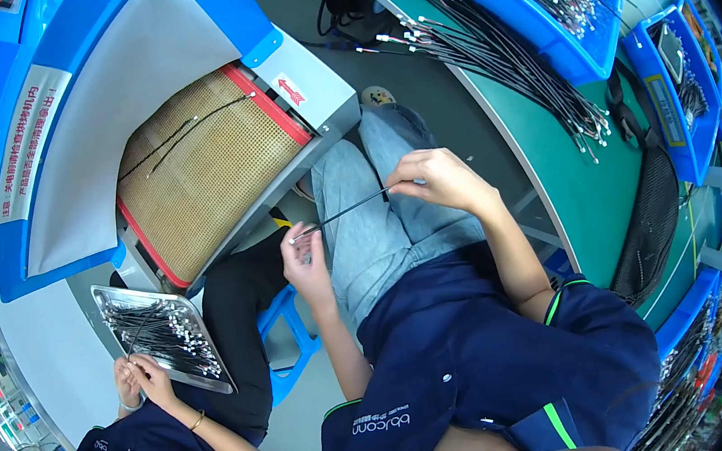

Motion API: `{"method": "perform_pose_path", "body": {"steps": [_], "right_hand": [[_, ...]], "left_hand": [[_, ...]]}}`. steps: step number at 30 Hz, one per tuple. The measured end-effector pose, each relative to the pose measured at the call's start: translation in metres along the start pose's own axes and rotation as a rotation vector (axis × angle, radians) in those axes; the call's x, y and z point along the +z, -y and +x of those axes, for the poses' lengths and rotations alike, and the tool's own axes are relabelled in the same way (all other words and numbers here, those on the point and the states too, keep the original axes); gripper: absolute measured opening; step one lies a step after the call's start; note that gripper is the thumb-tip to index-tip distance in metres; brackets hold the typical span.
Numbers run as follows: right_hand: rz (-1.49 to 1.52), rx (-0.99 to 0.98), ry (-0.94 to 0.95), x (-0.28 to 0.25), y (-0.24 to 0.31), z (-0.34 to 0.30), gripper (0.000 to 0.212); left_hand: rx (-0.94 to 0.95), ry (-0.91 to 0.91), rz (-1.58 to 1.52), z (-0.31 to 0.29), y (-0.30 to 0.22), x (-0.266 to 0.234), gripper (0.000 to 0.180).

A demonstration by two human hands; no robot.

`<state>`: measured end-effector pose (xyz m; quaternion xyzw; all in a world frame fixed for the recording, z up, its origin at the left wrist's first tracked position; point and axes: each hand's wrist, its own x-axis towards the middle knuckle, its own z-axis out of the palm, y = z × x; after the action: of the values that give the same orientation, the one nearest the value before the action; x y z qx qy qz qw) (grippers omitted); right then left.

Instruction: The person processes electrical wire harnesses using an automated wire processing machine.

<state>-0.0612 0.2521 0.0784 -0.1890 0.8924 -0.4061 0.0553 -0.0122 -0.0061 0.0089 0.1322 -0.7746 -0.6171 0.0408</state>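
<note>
A thin black cable [350,210] is stretched between my two hands above my lap. My left hand [307,267] pinches its lower-left end, where a small white connector shows at the fingertips. My right hand [444,182], higher up and to the right, grips the other end between thumb and fingers; that tip is hidden. Ahead and to the left, a tan mesh conveyor belt [217,171] with red edges carries a few similar black cables [177,140]. To my right, a large pile of black cables [493,53] with white connectors lies on the green table [546,174].
A blue bin [581,64] of cables stands on the table, a smaller blue bin [686,148] beyond it. A black bag [653,228] lies nearer. The blue-and-white machine hood [237,14] covers the belt. At lower left, a co-worker handles cables over a metal tray [227,371], near a blue stool [286,349].
</note>
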Motion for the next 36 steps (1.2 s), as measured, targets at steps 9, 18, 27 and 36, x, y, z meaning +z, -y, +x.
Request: {"method": "perform_pose_path", "body": {"steps": [9, 18, 27, 36], "right_hand": [[0.027, -0.023, 0.050, 0.016, 0.015, 0.006, 0.013], [0.032, 0.034, 0.074, 0.008, 0.004, 0.004, 0.013], [0.140, 0.173, 0.001, -0.010, -0.008, -0.005, 0.013], [0.069, -0.041, -0.127, 0.001, -0.015, -0.005, 0.013]], "left_hand": [[-0.338, 0.176, -0.701, -0.025, -0.009, 0.048, 0.029], [-0.366, 0.026, -0.795, -0.014, 0.005, 0.034, 0.019], [-0.297, -0.100, -0.794, -0.005, 0.013, 0.022, 0.019], [-0.298, -0.164, -0.788, -0.009, 0.009, 0.018, 0.017]]}}
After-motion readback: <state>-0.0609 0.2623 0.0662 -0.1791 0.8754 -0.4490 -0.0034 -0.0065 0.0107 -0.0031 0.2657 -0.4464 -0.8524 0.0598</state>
